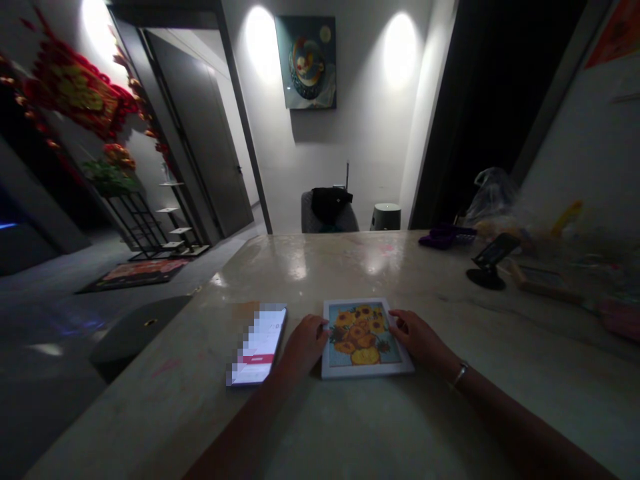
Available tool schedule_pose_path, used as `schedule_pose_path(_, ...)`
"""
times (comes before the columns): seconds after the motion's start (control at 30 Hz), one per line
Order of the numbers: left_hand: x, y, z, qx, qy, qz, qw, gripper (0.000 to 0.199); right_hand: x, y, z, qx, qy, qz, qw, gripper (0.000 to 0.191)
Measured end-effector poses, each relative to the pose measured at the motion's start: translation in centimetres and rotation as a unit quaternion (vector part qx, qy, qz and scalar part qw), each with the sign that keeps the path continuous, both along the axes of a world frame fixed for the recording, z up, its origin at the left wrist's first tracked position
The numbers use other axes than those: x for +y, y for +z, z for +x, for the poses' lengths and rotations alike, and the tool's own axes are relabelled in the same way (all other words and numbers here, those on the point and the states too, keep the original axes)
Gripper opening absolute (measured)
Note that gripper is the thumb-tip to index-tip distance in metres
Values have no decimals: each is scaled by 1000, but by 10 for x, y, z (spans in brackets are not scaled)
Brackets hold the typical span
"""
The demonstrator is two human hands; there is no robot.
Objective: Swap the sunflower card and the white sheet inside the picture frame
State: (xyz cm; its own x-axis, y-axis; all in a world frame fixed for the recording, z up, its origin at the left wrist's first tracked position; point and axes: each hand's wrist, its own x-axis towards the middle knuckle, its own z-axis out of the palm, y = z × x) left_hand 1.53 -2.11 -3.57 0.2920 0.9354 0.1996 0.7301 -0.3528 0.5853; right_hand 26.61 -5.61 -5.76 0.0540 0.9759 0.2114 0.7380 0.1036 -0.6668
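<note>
The left hand [304, 345] and right hand [417, 335] are held half-curled against the left and right edges of a framed sunflower picture [364, 339], which lies flat on a pale counter [150, 407]. Whether the frame is gripped cannot be told. A bracelet [460, 375] is worn on the right wrist. Just left of the left hand, a phone [257, 345] is laid, its screen pixelated. Farther right, a black phone stand [487, 267] is seen, with a blurred plastic bag [493, 197] behind it. A black bag [331, 204] is made out far off on a chair [313, 217].
</note>
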Motion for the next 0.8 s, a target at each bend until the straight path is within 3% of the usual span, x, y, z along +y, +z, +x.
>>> schedule_pose_path(0.07,-2,6,1,-17,11,11,1000,16,0,4,1,21,-6,0,1000,26)
schedule_pose_path(0.17,-4,16,4,-86,46,30,995,34,-1,15,1,79,1,6,997,31)
schedule_pose_path(0.23,-4,20,6,-186,12,-28,982,46,-4,23,0,171,61,-14,983,43)
schedule_pose_path(0.37,-3,18,8,-326,-93,-144,930,60,-11,30,-2,330,169,-69,926,55)
schedule_pose_path(0.53,-4,11,7,-334,-108,-193,916,64,-10,22,-1,425,208,-101,875,58)
schedule_pose_path(0.8,-5,3,7,-301,-77,-228,923,64,-12,16,-3,423,185,-121,879,54)
